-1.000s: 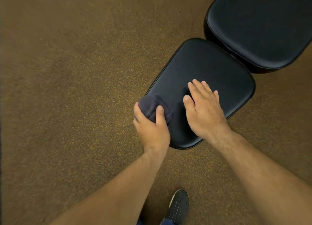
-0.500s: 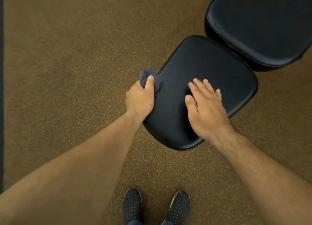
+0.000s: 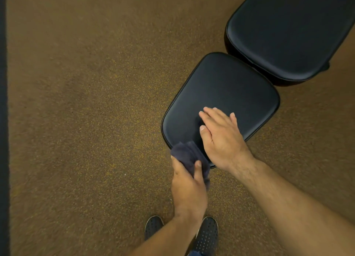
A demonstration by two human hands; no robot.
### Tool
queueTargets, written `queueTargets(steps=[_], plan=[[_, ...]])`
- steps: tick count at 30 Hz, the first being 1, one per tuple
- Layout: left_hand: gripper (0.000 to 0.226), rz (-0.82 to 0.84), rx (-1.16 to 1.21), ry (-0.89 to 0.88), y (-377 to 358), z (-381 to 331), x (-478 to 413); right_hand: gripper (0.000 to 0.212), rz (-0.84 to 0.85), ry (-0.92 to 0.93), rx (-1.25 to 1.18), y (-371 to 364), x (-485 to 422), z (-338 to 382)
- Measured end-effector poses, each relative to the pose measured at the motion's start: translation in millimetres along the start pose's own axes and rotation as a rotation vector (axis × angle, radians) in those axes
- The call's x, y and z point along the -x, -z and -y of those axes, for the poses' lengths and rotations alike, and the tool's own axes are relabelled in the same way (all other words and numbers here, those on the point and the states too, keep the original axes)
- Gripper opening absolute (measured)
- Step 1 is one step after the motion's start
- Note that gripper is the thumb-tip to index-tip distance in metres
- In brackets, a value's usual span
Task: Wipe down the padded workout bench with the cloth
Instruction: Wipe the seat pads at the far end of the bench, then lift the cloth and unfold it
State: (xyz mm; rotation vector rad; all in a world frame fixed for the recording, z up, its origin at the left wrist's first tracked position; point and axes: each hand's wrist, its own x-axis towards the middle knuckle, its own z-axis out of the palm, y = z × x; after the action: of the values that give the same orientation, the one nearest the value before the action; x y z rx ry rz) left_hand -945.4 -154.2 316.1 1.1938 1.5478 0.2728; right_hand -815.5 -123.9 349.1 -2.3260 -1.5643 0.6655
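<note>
- Lower centre: left hand (image 3: 189, 184) is gripping the bunched cloth (image 3: 187, 155) at the seat pad (image 3: 226, 86) rim.
- Beside it, right hand (image 3: 221, 138) is resting flat, fingers straight.
- I am flagging slippage: cloth is overhanging the rim.

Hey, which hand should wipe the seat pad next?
Left. The left hand already grips the cloth at the seat pad's near edge. The right hand lies flat on the pad and holds no cloth.

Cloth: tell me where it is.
Head view, lower centre: cloth gripped by the left hand at the near edge of the seat pad, beside the right hand.
</note>
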Motion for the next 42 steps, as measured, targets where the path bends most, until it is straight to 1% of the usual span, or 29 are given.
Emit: queueTargets(steps=[2, 3, 4, 6, 9, 14, 16, 17, 20, 22, 24, 25, 26, 29, 32, 37, 40, 42], plan=[[0.020, 0.068, -0.178, -0.054, 22, 4, 8, 0.046, 0.015, 0.012, -0.063, 1, 3, 2], [0.013, 0.089, -0.230, -0.073, 35, 5, 8, 0.045, 0.024, 0.015, -0.112, 4, 3, 4], [0.011, 0.121, -0.200, -0.061, 48, 0, 7, 0.044, 0.034, 0.008, -0.163, 8, 3, 6], [0.014, 0.186, -0.105, -0.039, 68, -18, 1, 0.044, 0.048, -0.030, -0.266, 17, 2, 10], [0.017, 0.240, -0.019, -0.104, 89, -56, -7, 0.040, 0.046, -0.093, -0.488, 35, 3, 24], [0.016, 0.333, 0.152, -0.189, 102, -113, 4, 0.027, 0.101, -0.147, -0.756, 70, 2, 49], [0.017, 0.376, 0.213, -0.190, 107, -133, 11, 0.021, 0.104, -0.157, -0.835, 88, 2, 58], [0.018, 0.404, 0.252, -0.185, 110, -142, 16, 0.022, 0.101, -0.180, -0.918, 97, 4, 62], [0.018, 0.469, 0.423, -0.173, 122, -164, 29, 0.028, 0.097, -0.303, -1.283, 120, 13, 70], [0.018, 0.485, 0.507, -0.183, 133, -178, 39, 0.034, 0.190, -0.312, -1.420, 137, 23, 74], [0.022, 0.495, 0.515, -0.215, 144, -194, 48, 0.039, 0.287, -0.262, -1.401, 154, 32, 83], [0.024, 0.489, 0.492, -0.241, 150, -204, 52, 0.039, 0.294, -0.241, -1.369, 165, 35, 90], [0.026, 0.479, 0.471, -0.266, 155, -214, 57, 0.036, 0.276, -0.221, -1.340, 175, 38, 99], [0.028, 0.439, 0.412, -0.330, 168, -246, 70, 0.025, 0.152, -0.174, -1.276, 208, 44, 122], [0.028, 0.424, 0.352, -0.399, 177, -277, 89, 0.023, 0.080, -0.144, -1.247, 243, 50, 137], [0.019, 0.372, 0.256, -0.561, 184, -308, 119, 0.022, -0.074, -0.141, -1.221, 293, 67, 156], [0.018, 0.378, 0.242, -0.546, 188, -321, 133, 0.022, -0.135, -0.137, -1.180, 317, 77, 162], [0.019, 0.420, 0.256, -0.466, 188, -329, 146, 0.023, -0.164, -0.120, -1.161, 332, 86, 165]])
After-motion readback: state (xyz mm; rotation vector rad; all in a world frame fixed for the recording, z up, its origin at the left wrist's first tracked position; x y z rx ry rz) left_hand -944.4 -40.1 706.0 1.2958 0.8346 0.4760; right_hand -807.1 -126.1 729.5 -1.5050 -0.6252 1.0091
